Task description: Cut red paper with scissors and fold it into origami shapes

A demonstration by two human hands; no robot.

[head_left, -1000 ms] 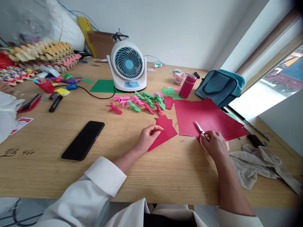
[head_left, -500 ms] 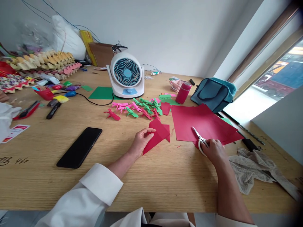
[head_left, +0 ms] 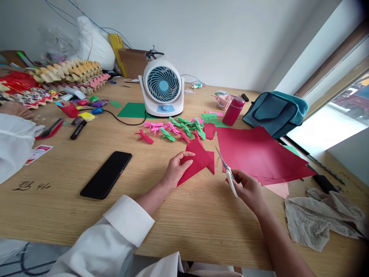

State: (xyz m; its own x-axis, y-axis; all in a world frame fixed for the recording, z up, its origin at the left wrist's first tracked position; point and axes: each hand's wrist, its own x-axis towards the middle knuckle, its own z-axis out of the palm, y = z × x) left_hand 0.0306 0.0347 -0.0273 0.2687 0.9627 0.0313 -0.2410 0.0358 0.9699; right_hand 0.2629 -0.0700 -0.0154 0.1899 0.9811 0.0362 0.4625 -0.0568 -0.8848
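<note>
Two hands work above the tabletop (head_left: 201, 227), close to the middle of its near edge. Left hand (head_left: 175, 170): fingers curled, with thumb and fingertips pinching the left corner of the folded red paper (head_left: 198, 158). This is a pointed, triangular piece that lies low over the wood. Right hand (head_left: 250, 189): closed around the white handles of the scissors (head_left: 228, 174) and held clear of the wood. The blades are together or nearly so and point toward the far edge. Their tip is just right of the folded piece; I cannot tell whether it touches. The left arm wears a white sleeve (head_left: 129, 219); the right forearm is bare. Loose red sheets (head_left: 259, 152) lie fanned to the right of the scissors, toward the right edge. A row of small folded figures (head_left: 173, 130) in pink, green and red sits beyond the folded paper, mid-table. A white desk fan (head_left: 163, 86) stands behind them, nearer the far edge, with its cable running left. A red bottle (head_left: 233, 110) and a teal bag (head_left: 275, 111) stand toward the far right corner. A black phone (head_left: 106, 174) lies askew, left of the left hand. A crumpled beige cloth (head_left: 319, 215) lies at the near right corner.
</note>
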